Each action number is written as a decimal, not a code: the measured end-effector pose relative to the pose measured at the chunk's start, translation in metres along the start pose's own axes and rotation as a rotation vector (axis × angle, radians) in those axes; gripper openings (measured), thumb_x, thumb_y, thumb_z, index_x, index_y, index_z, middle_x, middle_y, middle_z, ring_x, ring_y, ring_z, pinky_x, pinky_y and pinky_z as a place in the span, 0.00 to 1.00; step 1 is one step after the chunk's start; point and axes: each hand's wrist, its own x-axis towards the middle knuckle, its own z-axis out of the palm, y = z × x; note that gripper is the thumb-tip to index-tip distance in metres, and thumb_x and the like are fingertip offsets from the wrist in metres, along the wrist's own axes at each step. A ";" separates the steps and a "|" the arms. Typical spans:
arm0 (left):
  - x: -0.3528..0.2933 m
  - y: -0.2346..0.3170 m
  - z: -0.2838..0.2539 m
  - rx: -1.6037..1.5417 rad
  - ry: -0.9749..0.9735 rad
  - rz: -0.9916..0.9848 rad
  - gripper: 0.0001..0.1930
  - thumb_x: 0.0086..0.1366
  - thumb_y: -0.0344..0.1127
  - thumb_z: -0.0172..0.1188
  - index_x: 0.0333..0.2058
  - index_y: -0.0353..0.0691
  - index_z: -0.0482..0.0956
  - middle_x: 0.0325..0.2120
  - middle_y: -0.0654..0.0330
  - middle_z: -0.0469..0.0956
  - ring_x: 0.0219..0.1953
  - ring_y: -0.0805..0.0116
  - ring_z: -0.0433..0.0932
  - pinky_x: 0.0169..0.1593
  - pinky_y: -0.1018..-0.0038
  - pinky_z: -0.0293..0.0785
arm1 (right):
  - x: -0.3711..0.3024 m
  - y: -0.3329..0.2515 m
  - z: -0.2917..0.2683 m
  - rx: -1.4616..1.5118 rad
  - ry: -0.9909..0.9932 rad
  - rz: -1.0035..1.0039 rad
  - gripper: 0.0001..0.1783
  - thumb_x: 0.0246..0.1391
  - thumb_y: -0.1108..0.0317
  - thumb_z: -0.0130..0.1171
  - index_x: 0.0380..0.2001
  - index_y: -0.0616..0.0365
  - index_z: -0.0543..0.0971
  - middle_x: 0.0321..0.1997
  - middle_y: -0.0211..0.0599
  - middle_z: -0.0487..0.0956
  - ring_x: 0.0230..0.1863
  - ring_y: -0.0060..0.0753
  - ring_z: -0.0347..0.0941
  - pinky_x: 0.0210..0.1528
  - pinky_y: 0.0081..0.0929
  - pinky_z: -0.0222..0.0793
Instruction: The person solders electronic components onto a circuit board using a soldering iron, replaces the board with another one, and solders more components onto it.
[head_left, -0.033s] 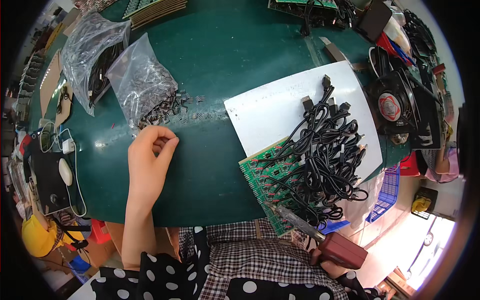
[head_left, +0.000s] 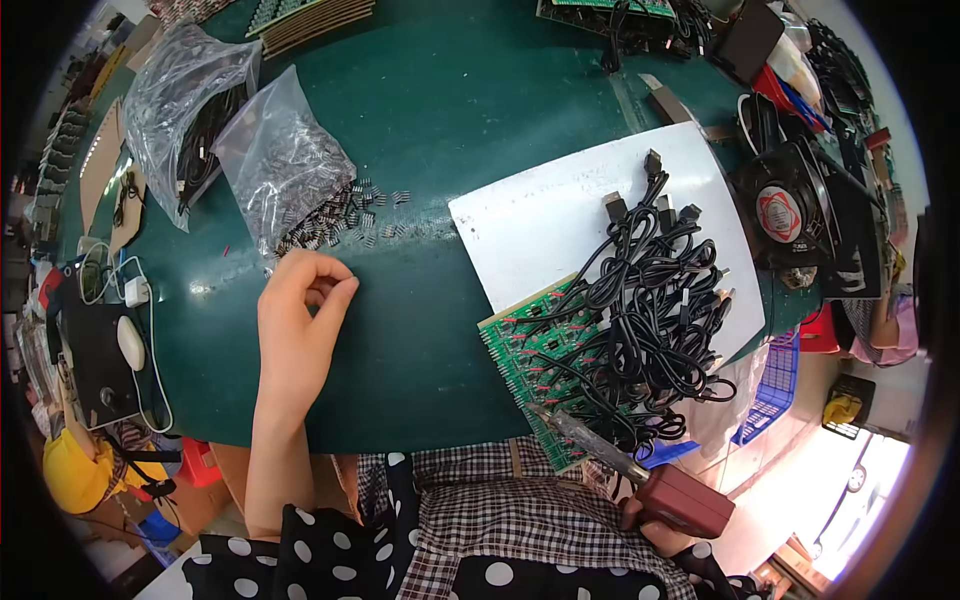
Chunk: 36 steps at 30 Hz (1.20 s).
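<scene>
Snag risk on the right

The left hand curls beside loose small parts; whether its fingers pinch anything, I cannot tell. Rightward, the circuit board juts past the edge of the green worktop, under black cables. The right hand grasps a soldering iron: a slip could scorch a cable, a snag drag the board off. Beyond, a blue basket stands near bright floor.
</scene>
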 end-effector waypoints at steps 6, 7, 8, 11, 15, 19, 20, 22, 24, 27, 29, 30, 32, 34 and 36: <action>-0.014 0.000 0.001 -0.381 0.078 -0.137 0.01 0.56 0.23 0.54 0.27 0.31 0.73 0.23 0.65 0.71 0.24 0.79 0.70 0.30 0.83 0.67 | 0.020 0.000 -0.003 -0.117 -0.178 -0.102 0.36 0.38 0.64 0.68 0.49 0.65 0.62 0.24 0.41 0.78 0.23 0.32 0.76 0.25 0.21 0.70; -0.016 -0.003 0.000 -0.427 0.055 -0.147 0.02 0.56 0.22 0.54 0.29 0.30 0.74 0.24 0.63 0.73 0.25 0.78 0.71 0.31 0.83 0.69 | 0.016 0.001 0.000 -0.131 -0.120 -0.126 0.36 0.38 0.65 0.67 0.50 0.66 0.61 0.24 0.40 0.78 0.23 0.31 0.76 0.25 0.20 0.70; -0.017 -0.004 0.000 -0.474 0.029 -0.155 0.04 0.56 0.22 0.54 0.31 0.29 0.75 0.24 0.61 0.74 0.25 0.77 0.73 0.32 0.82 0.70 | 0.012 0.001 0.003 -0.144 -0.058 -0.151 0.37 0.39 0.65 0.66 0.50 0.66 0.60 0.24 0.40 0.78 0.23 0.31 0.76 0.24 0.20 0.69; -0.018 0.005 0.003 -0.596 -0.110 -0.234 0.06 0.55 0.22 0.55 0.34 0.27 0.75 0.25 0.58 0.75 0.26 0.74 0.75 0.33 0.81 0.71 | -0.008 -0.021 -0.009 -0.261 -0.214 0.000 0.28 0.43 0.67 0.62 0.46 0.66 0.66 0.22 0.38 0.77 0.23 0.31 0.76 0.25 0.21 0.70; -0.035 0.008 0.007 -0.702 -0.092 -0.257 0.06 0.52 0.18 0.55 0.31 0.26 0.75 0.25 0.54 0.75 0.26 0.69 0.76 0.35 0.75 0.75 | -0.003 -0.036 -0.009 0.220 0.396 0.117 0.16 0.46 0.64 0.59 0.35 0.65 0.73 0.21 0.35 0.75 0.25 0.31 0.75 0.28 0.24 0.72; -0.046 0.004 0.011 -0.698 -0.070 -0.330 0.06 0.50 0.16 0.53 0.29 0.26 0.73 0.24 0.52 0.75 0.25 0.68 0.76 0.31 0.78 0.74 | 0.044 -0.069 -0.006 0.097 0.807 -0.459 0.30 0.47 0.50 0.58 0.44 0.62 0.64 0.26 0.33 0.71 0.27 0.25 0.71 0.32 0.25 0.73; -0.046 0.003 0.016 -0.719 -0.109 -0.307 0.06 0.50 0.16 0.53 0.29 0.26 0.73 0.24 0.52 0.75 0.25 0.68 0.76 0.31 0.78 0.74 | 0.047 -0.079 -0.009 0.075 0.923 -0.491 0.31 0.46 0.48 0.59 0.43 0.62 0.64 0.24 0.32 0.70 0.25 0.23 0.70 0.32 0.23 0.73; -0.057 0.005 0.018 -0.687 -0.109 -0.286 0.05 0.53 0.20 0.53 0.30 0.30 0.71 0.23 0.54 0.74 0.23 0.70 0.74 0.31 0.80 0.72 | 0.069 -0.069 -0.036 0.058 1.041 -0.611 0.31 0.47 0.49 0.58 0.43 0.63 0.64 0.23 0.31 0.69 0.23 0.21 0.67 0.31 0.22 0.72; -0.056 0.016 0.028 -0.725 -0.189 -0.277 0.05 0.53 0.20 0.53 0.30 0.30 0.71 0.22 0.55 0.74 0.23 0.70 0.74 0.31 0.80 0.72 | 0.063 -0.028 -0.089 -0.222 1.157 -0.428 0.18 0.52 0.67 0.53 0.44 0.66 0.68 0.25 0.32 0.73 0.23 0.18 0.67 0.27 0.18 0.67; -0.064 0.032 0.030 -0.685 -0.260 -0.244 0.09 0.56 0.21 0.54 0.38 0.28 0.73 0.26 0.56 0.76 0.29 0.70 0.75 0.38 0.78 0.72 | 0.115 -0.052 -0.096 -0.041 1.156 -0.385 0.17 0.48 0.77 0.55 0.44 0.63 0.71 0.38 0.33 0.77 0.24 0.13 0.68 0.25 0.12 0.63; -0.078 0.039 0.035 -0.763 -0.261 -0.260 0.06 0.56 0.20 0.54 0.34 0.29 0.74 0.27 0.55 0.76 0.29 0.71 0.75 0.37 0.78 0.72 | 0.106 -0.060 -0.097 -0.076 1.153 -0.411 0.18 0.48 0.77 0.56 0.44 0.63 0.71 0.38 0.33 0.77 0.24 0.12 0.67 0.24 0.11 0.63; -0.082 0.044 0.036 -0.764 -0.269 -0.252 0.06 0.56 0.20 0.54 0.34 0.29 0.74 0.27 0.55 0.76 0.29 0.71 0.75 0.37 0.78 0.72 | 0.104 -0.062 -0.093 -0.091 1.121 -0.438 0.18 0.47 0.78 0.56 0.45 0.63 0.71 0.38 0.33 0.77 0.23 0.12 0.67 0.23 0.11 0.63; -0.089 0.050 0.040 -0.794 -0.338 -0.254 0.05 0.56 0.19 0.54 0.33 0.29 0.74 0.27 0.56 0.76 0.28 0.72 0.75 0.36 0.79 0.72 | 0.094 -0.069 -0.082 -0.107 1.092 -0.467 0.19 0.47 0.78 0.56 0.45 0.63 0.70 0.38 0.32 0.77 0.23 0.12 0.67 0.22 0.11 0.63; -0.094 0.053 0.043 -0.807 -0.327 -0.243 0.05 0.56 0.19 0.54 0.33 0.29 0.74 0.27 0.57 0.76 0.28 0.72 0.75 0.36 0.80 0.72 | 0.080 -0.072 -0.066 -0.029 1.107 -0.378 0.16 0.50 0.74 0.53 0.43 0.67 0.68 0.36 0.40 0.75 0.22 0.18 0.66 0.25 0.16 0.63; -0.097 0.057 0.042 -0.808 -0.371 -0.246 0.06 0.56 0.19 0.54 0.33 0.29 0.74 0.27 0.57 0.76 0.28 0.72 0.75 0.37 0.80 0.72 | 0.059 -0.064 -0.052 0.054 0.968 -0.344 0.17 0.50 0.74 0.52 0.44 0.68 0.66 0.40 0.44 0.73 0.22 0.21 0.66 0.25 0.18 0.64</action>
